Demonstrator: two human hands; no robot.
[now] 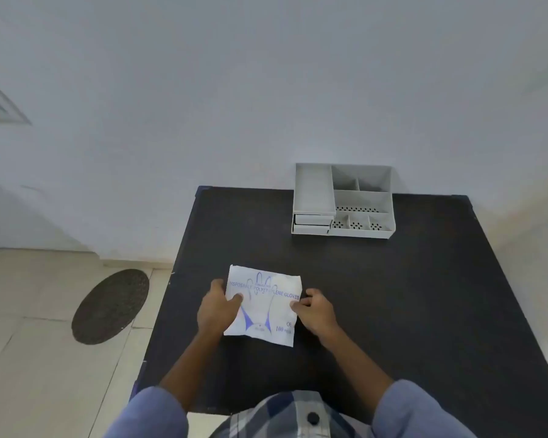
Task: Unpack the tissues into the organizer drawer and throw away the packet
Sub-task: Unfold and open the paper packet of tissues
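Observation:
A flat white packet (263,306) with blue print reading "disposable polyethylene gloves" lies near the front of the black table (393,295). My left hand (217,308) grips its left edge, thumb on top. My right hand (315,312) pinches its right edge. A white plastic organizer (344,200) with several open compartments and small drawers (312,223) at its front left stands at the table's far edge by the wall. The drawers look closed.
The table stands against a pale wall. To the left is tiled floor with a dark oval mat (109,306). The table's left edge runs close to my left arm.

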